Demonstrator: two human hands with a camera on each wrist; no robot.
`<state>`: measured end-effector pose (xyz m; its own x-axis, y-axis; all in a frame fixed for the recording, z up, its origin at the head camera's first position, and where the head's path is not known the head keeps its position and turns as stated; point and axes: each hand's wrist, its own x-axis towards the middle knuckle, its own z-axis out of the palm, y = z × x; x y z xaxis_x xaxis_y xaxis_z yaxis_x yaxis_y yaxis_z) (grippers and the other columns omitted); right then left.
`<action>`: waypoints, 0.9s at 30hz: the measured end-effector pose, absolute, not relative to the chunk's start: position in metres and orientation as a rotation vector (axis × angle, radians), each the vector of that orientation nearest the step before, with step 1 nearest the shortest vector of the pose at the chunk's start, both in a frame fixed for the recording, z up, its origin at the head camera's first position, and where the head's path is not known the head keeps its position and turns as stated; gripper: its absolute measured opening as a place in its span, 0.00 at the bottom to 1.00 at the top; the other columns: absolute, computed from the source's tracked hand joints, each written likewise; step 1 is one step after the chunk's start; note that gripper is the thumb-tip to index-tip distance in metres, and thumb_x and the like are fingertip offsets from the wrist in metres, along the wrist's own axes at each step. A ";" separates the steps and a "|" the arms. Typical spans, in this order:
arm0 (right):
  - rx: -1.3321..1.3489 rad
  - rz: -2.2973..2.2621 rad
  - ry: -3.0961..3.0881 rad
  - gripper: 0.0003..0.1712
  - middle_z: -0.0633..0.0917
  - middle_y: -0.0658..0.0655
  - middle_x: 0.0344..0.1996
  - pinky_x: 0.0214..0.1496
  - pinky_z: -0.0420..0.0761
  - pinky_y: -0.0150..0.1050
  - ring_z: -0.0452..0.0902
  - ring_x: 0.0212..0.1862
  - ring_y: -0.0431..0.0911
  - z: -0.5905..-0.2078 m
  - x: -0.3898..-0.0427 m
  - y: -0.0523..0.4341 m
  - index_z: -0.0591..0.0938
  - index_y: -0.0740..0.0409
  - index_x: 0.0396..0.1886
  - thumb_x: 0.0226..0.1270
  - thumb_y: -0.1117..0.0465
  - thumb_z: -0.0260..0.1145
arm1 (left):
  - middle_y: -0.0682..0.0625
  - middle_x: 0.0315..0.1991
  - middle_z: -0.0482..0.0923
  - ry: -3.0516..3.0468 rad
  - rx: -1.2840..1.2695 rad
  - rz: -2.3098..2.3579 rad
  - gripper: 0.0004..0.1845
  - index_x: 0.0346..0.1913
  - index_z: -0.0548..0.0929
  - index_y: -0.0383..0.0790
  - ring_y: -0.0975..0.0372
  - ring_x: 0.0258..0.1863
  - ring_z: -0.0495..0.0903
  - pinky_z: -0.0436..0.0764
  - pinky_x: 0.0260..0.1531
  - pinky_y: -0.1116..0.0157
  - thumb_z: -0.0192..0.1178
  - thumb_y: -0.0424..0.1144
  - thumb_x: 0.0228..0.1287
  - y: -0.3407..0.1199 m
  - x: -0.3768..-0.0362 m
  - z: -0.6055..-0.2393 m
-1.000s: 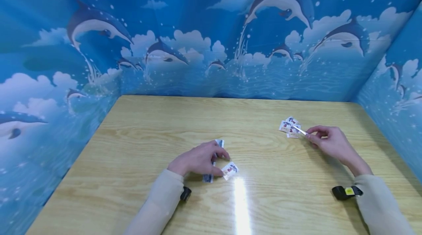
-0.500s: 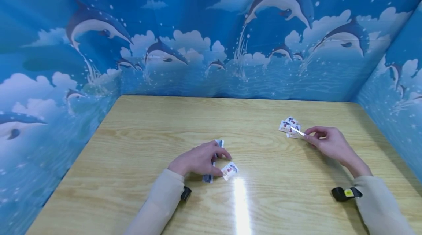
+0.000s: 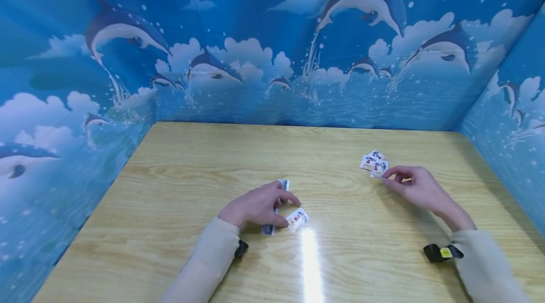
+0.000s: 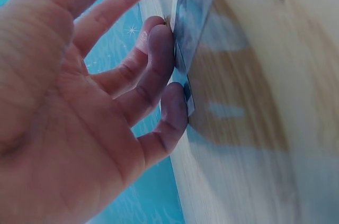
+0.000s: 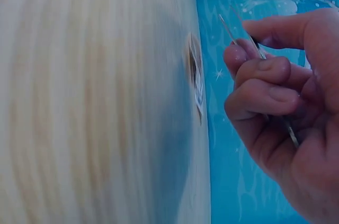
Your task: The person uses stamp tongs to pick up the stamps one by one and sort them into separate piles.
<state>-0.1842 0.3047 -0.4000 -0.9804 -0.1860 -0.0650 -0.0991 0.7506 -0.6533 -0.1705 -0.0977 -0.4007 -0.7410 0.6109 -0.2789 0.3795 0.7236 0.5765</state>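
Nearest the camera: two beige sleeves come in from the bottom edge, each w/ a black wrist unit strapped on; the right one (image 3: 441,252) has a yellow mark. A bright glare streak (image 3: 312,265) runs down the table (image 3: 179,170) btwn the arms. Table is light wood w/ visible grain, glossy finish.

Left hand (image 3: 259,206) sits near the table centre, fingers curled over a small deck of cards (image 3: 276,208) standing on edge on the wood; the left wrist view shows the fingertips (image 4: 164,49) pressed along the deck's side, so the hand grips it. One loose card (image 3: 297,219), face up w/ a red-and-blue print, sticks out just beside the thumb, touching the hand or nearly so; can't tell which.

Right hand (image 3: 415,188) is further out, on the right side, well apart from the left. Its fingers are curled, and the right wrist view shows a thin card (image 5: 249,41) edge-on, pinched btwn thumb and fingers. The fingertips lie just beside a small pile of face-up cards (image 3: 373,163) spread loosely on the wood.

Beyond that the table runs bare to its far edge. Behind and on both sides stands a blue backdrop (image 3: 272,57): printed sea, white clouds, leaping dolphins, spray. It forms three walls round the table, w/ folds at the corners
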 end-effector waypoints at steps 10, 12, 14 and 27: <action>-0.373 -1.063 2.766 0.10 0.78 0.54 0.26 0.22 0.67 0.33 0.65 0.20 0.35 -0.397 -0.176 0.282 0.85 0.61 0.47 0.72 0.61 0.65 | 0.54 0.47 0.71 2.453 0.747 0.713 0.21 0.58 0.86 0.62 0.63 0.38 0.71 0.73 0.34 0.66 0.73 0.43 0.61 -0.099 -0.168 -0.400; -0.410 -1.063 2.751 0.09 0.78 0.53 0.26 0.22 0.67 0.33 0.64 0.20 0.34 -0.396 -0.175 0.278 0.85 0.60 0.47 0.72 0.62 0.65 | 0.54 0.47 0.71 2.451 0.748 0.713 0.21 0.58 0.86 0.62 0.63 0.38 0.71 0.73 0.35 0.67 0.73 0.43 0.61 -0.099 -0.168 -0.400; -0.436 -1.072 2.732 0.08 0.78 0.53 0.26 0.21 0.67 0.33 0.63 0.19 0.34 -0.396 -0.173 0.274 0.85 0.59 0.46 0.72 0.62 0.66 | 0.53 0.47 0.71 2.454 0.755 0.708 0.22 0.59 0.85 0.62 0.63 0.38 0.71 0.73 0.35 0.66 0.73 0.43 0.61 -0.099 -0.168 -0.400; -0.631 -1.066 2.685 0.04 0.77 0.49 0.25 0.24 0.69 0.31 0.65 0.22 0.33 -0.403 -0.166 0.256 0.86 0.54 0.41 0.68 0.64 0.69 | 0.53 0.50 0.71 2.453 0.777 0.693 0.21 0.57 0.87 0.64 0.64 0.38 0.71 0.73 0.34 0.67 0.73 0.43 0.60 -0.098 -0.169 -0.400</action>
